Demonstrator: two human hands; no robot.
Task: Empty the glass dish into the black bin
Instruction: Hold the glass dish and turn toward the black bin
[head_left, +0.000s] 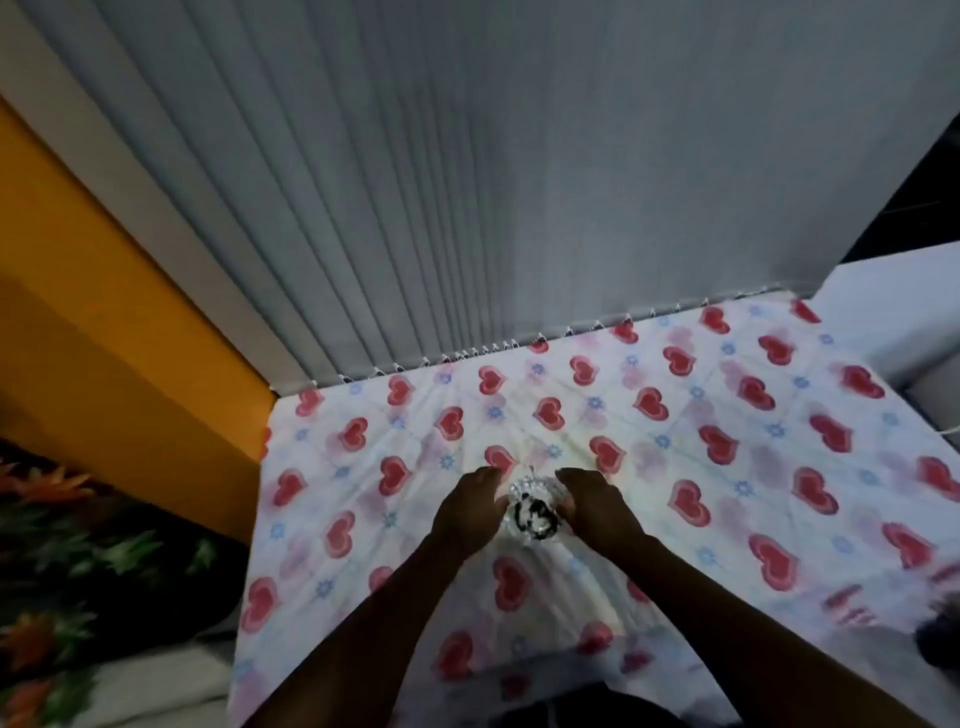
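A small cut-glass dish (532, 512) with dark bits inside sits in the middle of a table covered by a white cloth with red hearts (727, 467). My left hand (467, 512) cups the dish's left side and my right hand (592, 506) cups its right side. Both hands touch the glass with fingers curved around it. Whether the dish rests on the cloth or is lifted, I cannot tell. The black bin is not clearly in view; a dark blurred shape (937, 636) shows at the right edge.
Grey vertical blinds (467, 182) hang right behind the table's far edge. An orange wall (104, 312) stands to the left, with flower-patterned fabric (78, 571) below it. A white surface (893, 312) adjoins the table's far right corner.
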